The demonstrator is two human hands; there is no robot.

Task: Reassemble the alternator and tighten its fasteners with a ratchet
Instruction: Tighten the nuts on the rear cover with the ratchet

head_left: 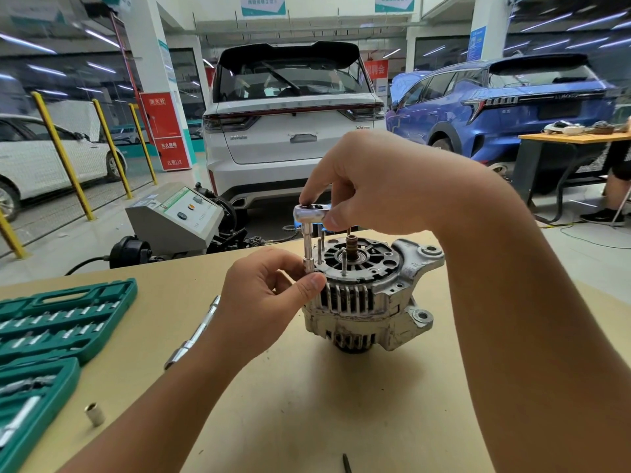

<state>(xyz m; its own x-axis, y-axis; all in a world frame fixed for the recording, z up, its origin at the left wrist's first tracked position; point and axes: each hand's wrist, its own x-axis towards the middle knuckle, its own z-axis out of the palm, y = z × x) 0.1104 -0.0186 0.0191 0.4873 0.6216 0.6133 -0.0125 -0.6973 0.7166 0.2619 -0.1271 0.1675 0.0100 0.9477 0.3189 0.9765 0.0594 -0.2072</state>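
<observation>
A silver alternator (372, 295) stands on the tan table (307, 404), its open end up, with a shaft and several thin studs sticking out. A chrome ratchet head (309, 213) sits on a vertical extension and socket (309, 254) at the housing's left rim. My right hand (368, 179) grips the ratchet head from above, forefinger pressing on top. My left hand (269, 295) pinches the socket's lower end between thumb and fingers.
An open green socket case (61, 322) lies at the table's left. A chrome extension bar (194, 336) lies behind my left wrist, a loose socket (95, 414) near the front left, a dark bit (346, 462) at the front edge. Parked cars and a test machine (177, 216) stand beyond.
</observation>
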